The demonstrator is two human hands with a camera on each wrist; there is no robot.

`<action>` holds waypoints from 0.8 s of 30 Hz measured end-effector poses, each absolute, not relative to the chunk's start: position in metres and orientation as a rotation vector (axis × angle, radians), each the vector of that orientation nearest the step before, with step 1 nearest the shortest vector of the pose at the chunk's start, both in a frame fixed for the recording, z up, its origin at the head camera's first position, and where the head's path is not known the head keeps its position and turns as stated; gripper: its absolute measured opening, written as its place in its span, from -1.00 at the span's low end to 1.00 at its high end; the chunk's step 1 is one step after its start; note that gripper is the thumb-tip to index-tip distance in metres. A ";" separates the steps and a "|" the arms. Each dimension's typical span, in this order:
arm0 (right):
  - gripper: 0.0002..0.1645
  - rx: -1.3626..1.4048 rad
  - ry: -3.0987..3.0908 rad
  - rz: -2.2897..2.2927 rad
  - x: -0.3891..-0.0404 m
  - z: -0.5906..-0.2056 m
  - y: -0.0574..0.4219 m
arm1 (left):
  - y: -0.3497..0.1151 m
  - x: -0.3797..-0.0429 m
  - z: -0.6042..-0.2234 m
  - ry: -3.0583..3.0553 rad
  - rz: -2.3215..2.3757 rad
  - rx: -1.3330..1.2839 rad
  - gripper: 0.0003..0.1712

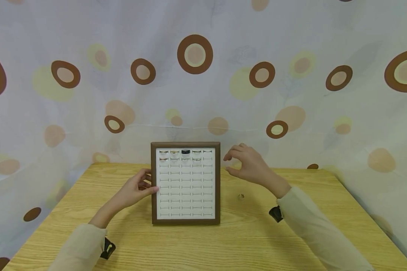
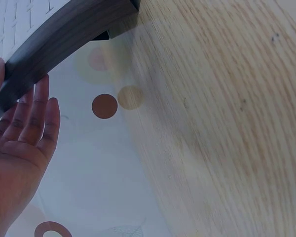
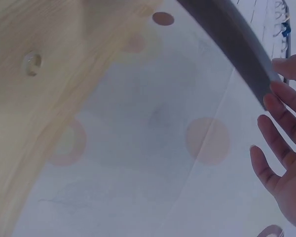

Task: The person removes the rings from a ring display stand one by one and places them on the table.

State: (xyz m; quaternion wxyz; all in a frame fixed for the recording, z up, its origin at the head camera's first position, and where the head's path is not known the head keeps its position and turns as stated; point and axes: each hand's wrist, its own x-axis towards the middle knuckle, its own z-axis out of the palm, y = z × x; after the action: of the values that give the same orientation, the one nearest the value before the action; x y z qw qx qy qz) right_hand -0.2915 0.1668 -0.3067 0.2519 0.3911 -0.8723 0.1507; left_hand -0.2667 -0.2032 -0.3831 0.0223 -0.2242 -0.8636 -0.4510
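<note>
The ring display tray (image 1: 185,183) stood mid-table (image 1: 244,237), rings (image 1: 185,152) filling only its top slots. The left hand (image 1: 137,190) pressed its frame with relaxed fingers; the right hand (image 1: 249,165) hovered beside it, loosely spread, holding nothing

So the tray (image 1: 185,219) sits on the desk (image 1: 244,241), between the two hands. Left hand (image 1: 135,191) touches its left edge, right hand (image 1: 249,165) hovers just off the top right corner. A few rings (image 1: 185,152) sit in the tray's far rows. One loose ring (image 1: 240,196) lies on the desk, just nearer than the right hand.
</note>
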 end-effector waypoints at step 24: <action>-0.81 1.098 -2.213 0.367 -0.289 -0.299 0.108 | -0.204 -0.271 -0.387 -2.674 -1.385 -0.693 -0.33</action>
State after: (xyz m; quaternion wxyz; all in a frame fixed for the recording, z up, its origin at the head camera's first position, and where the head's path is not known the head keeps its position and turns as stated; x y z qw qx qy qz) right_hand -0.2890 0.1085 -0.2989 0.3166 0.4169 -0.8405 0.1393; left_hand -0.2706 -0.2040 -0.3868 0.0256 -0.2242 -0.8651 -0.4480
